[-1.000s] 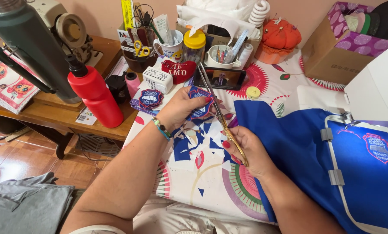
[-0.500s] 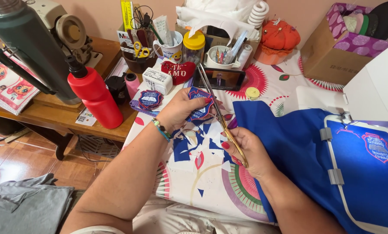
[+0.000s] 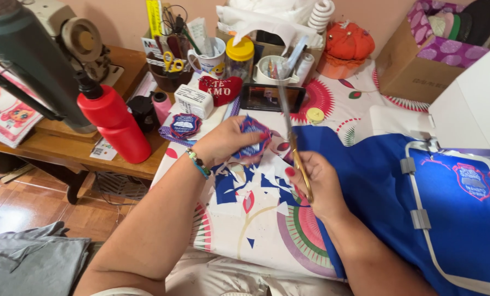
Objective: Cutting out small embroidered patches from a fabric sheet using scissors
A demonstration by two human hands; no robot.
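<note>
My left hand (image 3: 228,143) holds a small blue embroidered patch (image 3: 254,139) with a pink-red border over the patterned tablecloth (image 3: 267,230). My right hand (image 3: 317,185) grips long gold-handled scissors (image 3: 292,134), their blades pointing up and away beside the patch. Blue and white fabric scraps (image 3: 245,186) lie on the cloth under both hands. A second matching patch (image 3: 185,125) rests to the left near the table edge. A green beaded bracelet sits on my left wrist.
Blue fabric in an embroidery hoop (image 3: 453,203) fills the right. A red bottle (image 3: 116,123), sewing machine (image 3: 75,38), mug of tools (image 3: 206,57), yellow-lidded jar (image 3: 239,57), phone (image 3: 272,98), orange pincushion (image 3: 348,44) and cardboard box (image 3: 420,71) crowd the back. Grey cloth (image 3: 31,263) lies lower left.
Both hands hold the same things; the patch and scissors have shifted only slightly, with the scissors staying upright beside the patch.
</note>
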